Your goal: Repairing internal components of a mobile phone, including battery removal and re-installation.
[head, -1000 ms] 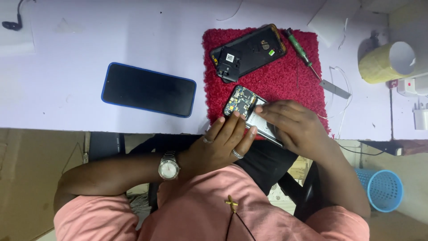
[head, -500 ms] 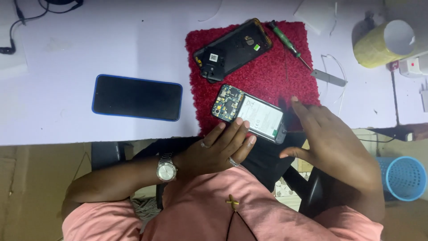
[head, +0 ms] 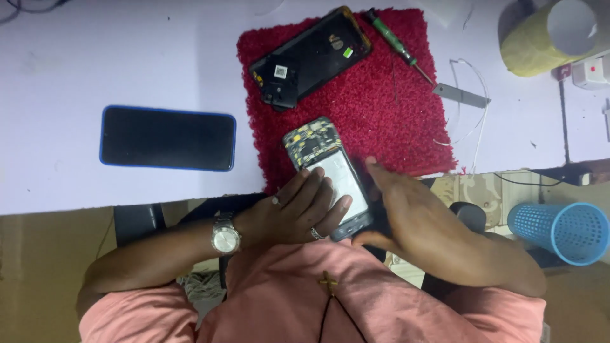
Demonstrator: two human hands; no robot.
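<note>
My left hand point(head: 289, 213), with a wristwatch and rings, holds an opened phone point(head: 327, 168) by its lower half. The phone shows a circuit board at the top and a pale battery below. It hangs over the near edge of a red mat point(head: 387, 121), tilted. My right hand point(head: 410, 219) is just to the right of the phone with fingers apart; its thumb lies along the phone's right edge and grips nothing. A black phone back cover point(head: 311, 57) lies on the far part of the mat.
A green-handled screwdriver point(head: 394, 43) lies at the mat's far right corner, with a flat metal tool point(head: 462, 96) and a thin white wire point(head: 475, 114) beside it. A blue-edged dark phone point(head: 167, 138) lies to the left. A yellow roll point(head: 540, 41) and a blue basket point(head: 562, 232) are on the right.
My right hand has come off the top of the opened phone and moved to its right side. My left hand now holds the phone, nearer my body.
</note>
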